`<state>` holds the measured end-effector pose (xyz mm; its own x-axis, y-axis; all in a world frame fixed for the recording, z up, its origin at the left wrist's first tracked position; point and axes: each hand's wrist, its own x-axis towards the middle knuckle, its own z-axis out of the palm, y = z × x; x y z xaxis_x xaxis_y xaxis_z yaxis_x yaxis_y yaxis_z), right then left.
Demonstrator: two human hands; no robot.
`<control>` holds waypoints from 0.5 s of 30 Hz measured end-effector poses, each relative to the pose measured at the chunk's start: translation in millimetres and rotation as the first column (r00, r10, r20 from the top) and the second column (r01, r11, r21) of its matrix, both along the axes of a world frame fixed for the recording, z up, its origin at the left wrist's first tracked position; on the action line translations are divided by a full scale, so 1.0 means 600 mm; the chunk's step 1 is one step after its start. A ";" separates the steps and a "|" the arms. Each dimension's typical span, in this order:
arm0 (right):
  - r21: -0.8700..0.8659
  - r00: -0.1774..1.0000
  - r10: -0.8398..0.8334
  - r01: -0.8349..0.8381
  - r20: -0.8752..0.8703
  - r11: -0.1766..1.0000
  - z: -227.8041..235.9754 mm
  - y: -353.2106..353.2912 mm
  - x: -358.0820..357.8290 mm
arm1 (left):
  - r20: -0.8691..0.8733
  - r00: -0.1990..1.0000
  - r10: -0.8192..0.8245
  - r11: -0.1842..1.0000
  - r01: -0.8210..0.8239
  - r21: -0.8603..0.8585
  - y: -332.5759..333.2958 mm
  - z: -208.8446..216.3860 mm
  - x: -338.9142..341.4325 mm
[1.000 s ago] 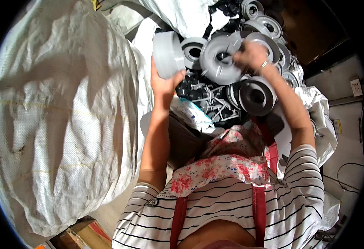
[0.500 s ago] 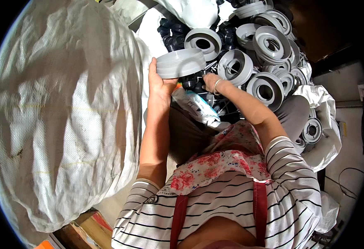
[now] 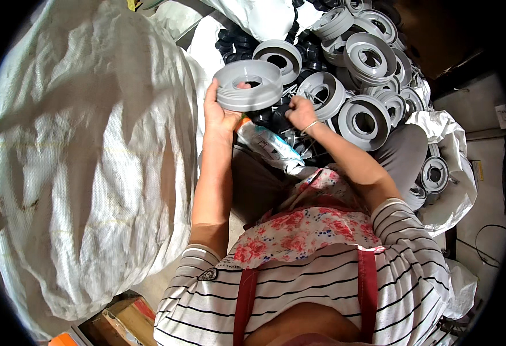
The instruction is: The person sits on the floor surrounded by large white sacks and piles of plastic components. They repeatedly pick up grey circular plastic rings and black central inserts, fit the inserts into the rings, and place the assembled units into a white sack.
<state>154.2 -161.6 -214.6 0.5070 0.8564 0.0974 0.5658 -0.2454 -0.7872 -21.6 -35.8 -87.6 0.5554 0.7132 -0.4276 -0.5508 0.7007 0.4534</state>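
Observation:
My left hand [image 3: 221,119] grips a grey plastic ring [image 3: 249,100] with a stepped wall and a round hole, its fingertips showing through the hole. The ring is tilted so its inner face shows. Close by on the right, my right hand [image 3: 302,113] has its fingers closed on a black ribbed plastic cap [image 3: 280,117], just above the pile. Under both hands lies a clear and blue plastic packet [image 3: 271,145] with an orange end. Thin white plastic pieces [image 3: 290,92] poke out between the hands.
Several more grey rings [image 3: 365,122] are heaped at the right over black caps [image 3: 237,46]. A large white woven sack [image 3: 91,173] fills the left side. Another white sack [image 3: 452,199] with grey rings stands beside my right knee. A cardboard box [image 3: 127,322] is at the lower left.
The grey ring has tipped so its open face and hole now show. My right hand has lifted out of the pile and drawn slightly nearer, with a black cap in its fingers.

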 end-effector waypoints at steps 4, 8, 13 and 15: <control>0.182 0.873 -0.262 0.360 -0.413 0.915 0.071 -0.035 0.037 | -0.273 0.958 -0.083 0.831 0.218 0.512 -0.027 0.004 0.002; 0.261 0.928 -0.249 0.323 -0.278 0.910 0.136 -0.076 0.044 | -0.324 0.929 -0.176 0.745 0.341 0.574 -0.098 0.013 0.019; 0.367 0.982 -0.117 0.055 0.148 0.929 0.176 -0.102 -0.002 | -0.217 0.936 -0.279 0.804 0.351 0.480 -0.185 0.012 0.029; 0.256 0.998 -0.053 0.045 0.023 0.966 0.185 -0.113 -0.010 | -0.265 0.929 -0.259 0.780 0.363 0.510 -0.202 0.011 0.027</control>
